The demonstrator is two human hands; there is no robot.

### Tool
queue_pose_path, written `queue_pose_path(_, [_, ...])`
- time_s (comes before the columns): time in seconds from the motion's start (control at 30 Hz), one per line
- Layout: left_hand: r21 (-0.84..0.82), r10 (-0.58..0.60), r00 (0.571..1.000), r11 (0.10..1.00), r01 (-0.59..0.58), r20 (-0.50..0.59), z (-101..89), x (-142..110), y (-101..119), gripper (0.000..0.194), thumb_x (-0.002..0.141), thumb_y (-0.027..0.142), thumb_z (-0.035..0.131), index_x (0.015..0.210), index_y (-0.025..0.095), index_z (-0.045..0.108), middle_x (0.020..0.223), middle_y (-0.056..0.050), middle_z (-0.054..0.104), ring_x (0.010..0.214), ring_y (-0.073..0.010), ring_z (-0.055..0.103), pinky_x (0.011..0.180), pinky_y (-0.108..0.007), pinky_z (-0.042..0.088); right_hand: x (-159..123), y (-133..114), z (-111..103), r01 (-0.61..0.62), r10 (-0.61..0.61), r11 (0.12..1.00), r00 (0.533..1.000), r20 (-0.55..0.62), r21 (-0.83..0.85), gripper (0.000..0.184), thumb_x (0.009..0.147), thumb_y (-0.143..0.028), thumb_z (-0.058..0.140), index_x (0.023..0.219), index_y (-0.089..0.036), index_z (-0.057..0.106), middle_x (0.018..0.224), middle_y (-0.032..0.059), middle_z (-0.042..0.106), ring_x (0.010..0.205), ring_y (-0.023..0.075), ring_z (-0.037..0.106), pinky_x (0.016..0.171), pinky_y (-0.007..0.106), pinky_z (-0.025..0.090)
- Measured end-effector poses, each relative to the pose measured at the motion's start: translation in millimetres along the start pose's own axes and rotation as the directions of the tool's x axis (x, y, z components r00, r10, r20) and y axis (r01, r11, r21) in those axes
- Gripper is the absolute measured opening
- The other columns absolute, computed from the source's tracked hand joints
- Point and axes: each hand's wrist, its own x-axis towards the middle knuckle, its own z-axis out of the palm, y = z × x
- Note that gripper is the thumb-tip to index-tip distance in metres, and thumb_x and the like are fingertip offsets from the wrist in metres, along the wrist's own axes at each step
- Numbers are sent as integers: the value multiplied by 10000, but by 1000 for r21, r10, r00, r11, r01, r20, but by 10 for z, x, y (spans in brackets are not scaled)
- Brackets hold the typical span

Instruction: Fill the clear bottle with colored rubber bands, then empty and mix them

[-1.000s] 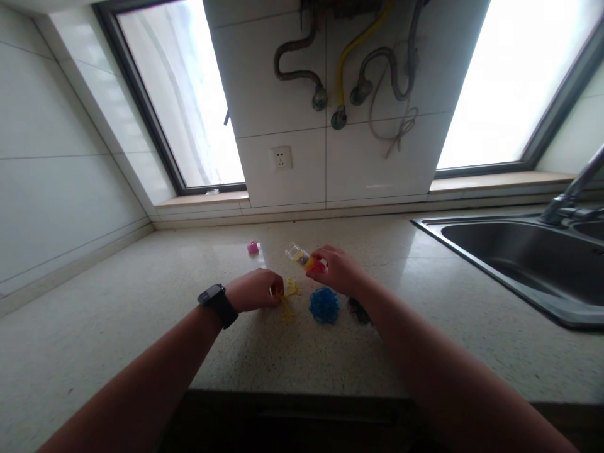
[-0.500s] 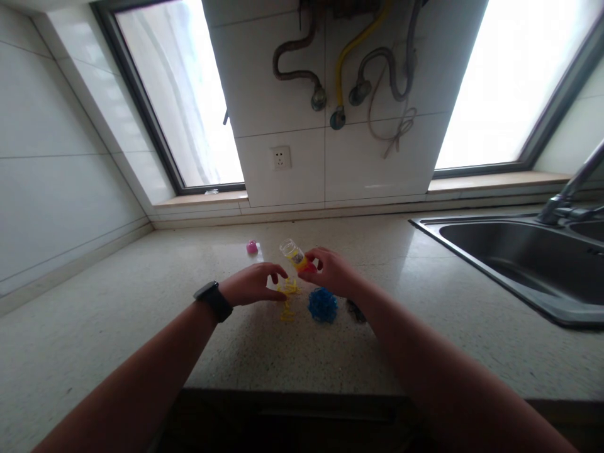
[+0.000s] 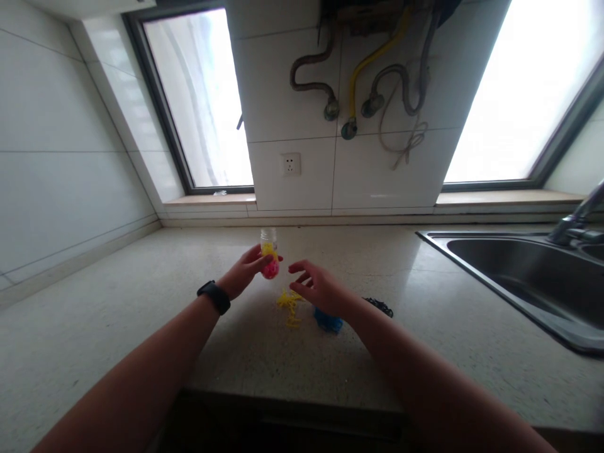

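A person's two hands work above a pale, speckled tabletop [image 3: 250, 355], seen from a camera worn on the head; clock positions are read from a loose scatter of yellow strands [image 3: 289, 303] near the centre. At 11 o'clock, the left hand [image 3: 248, 267] pinches a clear bottle [image 3: 270, 249] between thumb and fingers, holding it nearly upright, its uncapped mouth pointing to 12. Pink-red pieces fill the bottom of the bottle, with yellow ones above them. A dark watch [image 3: 216, 297] circles the left wrist at 9 o'clock.

At 2 o'clock, the right hand [image 3: 319, 290] hovers with its fingers spread and lightly curled, the tips near the yellow strands; whether the lowest fingertip touches them is hard to tell. A blue heap [image 3: 329, 322] sits at 4 o'clock, partly covered by the right hand, while a black heap [image 3: 379, 306] shows beyond the right forearm at 3.

Farther out, a steel sink [image 3: 519, 267] is set into the tabletop toward 3 o'clock. A wall socket [image 3: 290, 164] is at 12 on the tiled wall, and a yellow hose [image 3: 357, 75] hangs between 12 and 1.
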Motion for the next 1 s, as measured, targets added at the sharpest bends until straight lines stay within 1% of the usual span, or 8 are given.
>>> queue_pose_path(0.13, [-78, -51, 994, 996, 44, -99, -160, 5, -213, 507, 818, 429, 702, 1200, 130, 556, 1142, -155, 666, 938, -203, 640, 807, -321, 487, -4, -45, 11, 188, -118, 920, 970, 213, -345, 502, 876, -229, 525, 1376, -231, 486, 1382, 103, 552, 1258, 238, 510, 1069, 429, 368])
queue_pose_path(0.2, [-101, -84, 991, 992, 73, -107, -185, 7, -289, 530, 802, 427, 720, 1211, 135, 549, 1147, -156, 669, 928, -197, 646, 805, -315, 489, 23, -71, 33, 257, -126, 877, 938, 322, -406, 490, 894, -225, 481, 1382, -263, 498, 1423, 81, 525, 1305, 241, 469, 1099, 442, 322])
queue_pose_path(0.3, [-124, -97, 990, 989, 85, -100, -183, 10, -340, 545, 795, 427, 729, 1220, 134, 553, 1136, -158, 677, 942, -198, 651, 829, -315, 485, 51, -118, 52, 313, -127, 848, 904, 409, -428, 438, 892, -238, 478, 1319, -263, 568, 1345, 74, 591, 1247, 241, 513, 1072, 437, 339])
queue_pose_path(0.4, [-127, -98, 991, 988, 86, -92, -169, 15, -355, 559, 785, 443, 735, 1215, 128, 564, 1106, -156, 687, 965, -212, 653, 848, -324, 482, 34, -164, 35, 336, -142, 849, 889, 436, -408, 448, 856, -341, 573, 1288, -224, 594, 1233, 98, 646, 1158, 254, 560, 1036, 428, 371])
queue_pose_path(0.53, [-85, -97, 991, 992, 89, -97, -159, 14, -386, 559, 777, 486, 727, 1182, 128, 584, 1050, -144, 699, 923, -216, 657, 806, -319, 486, -8, -185, -17, 353, -159, 865, 867, 472, -357, 615, 762, -532, 678, 1294, -236, 591, 1225, 103, 642, 1156, 278, 555, 1041, 440, 365])
queue_pose_path(0.73, [-37, -81, 990, 996, 77, -114, -140, -27, -410, 540, 774, 500, 722, 1146, 130, 594, 1017, -128, 701, 892, -205, 654, 802, -320, 479, -16, -160, -59, 358, -160, 870, 855, 494, -339, 646, 729, -420, 715, 1331, -240, 566, 1247, 90, 631, 1174, 269, 541, 1062, 424, 352])
queue_pose_path(0.83, [-21, -75, 990, 997, 73, -118, -117, -57, -408, 522, 779, 508, 714, 1115, 127, 594, 994, -120, 700, 860, -195, 651, 773, -309, 479, -14, -156, -47, 360, -167, 869, 859, 485, -338, 576, 747, -364, 696, 1300, -238, 594, 1221, 84, 645, 1154, 259, 549, 1054, 418, 361])
queue_pose_path(1.0, [34, -72, 974, 996, 81, -213, -91, -250, -373, 475, 793, 543, 680, 1013, 133, 584, 885, -76, 691, 744, -170, 636, 679, -285, 469, 5, -138, -1, 343, -161, 869, 878, 451, -358, 450, 822, -338, 634, 1260, -234, 623, 1157, 83, 677, 1094, 237, 590, 1017, 397, 385])
